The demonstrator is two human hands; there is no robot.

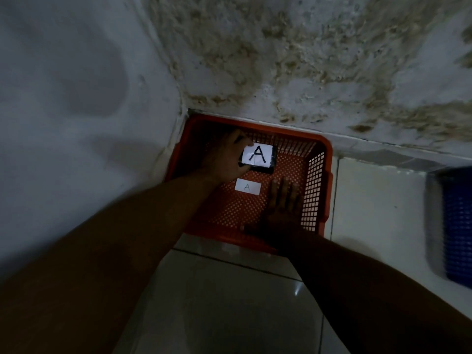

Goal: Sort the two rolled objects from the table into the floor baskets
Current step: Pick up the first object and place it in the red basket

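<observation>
An orange mesh basket [316,180] sits on the floor in the corner of two walls. A small white label marked A [247,187] lies on its bottom. My left hand [227,159] is inside the basket, shut on a dark rolled object [265,168] that carries a white paper marked A. My right hand [283,205] lies flat with fingers spread over the basket's near right part, holding nothing. A blue mesh basket [457,226] stands at the right edge, partly cut off.
Stained plaster walls close the corner behind and left of the orange basket. Pale floor tiles [229,302] stretch toward me and between the two baskets.
</observation>
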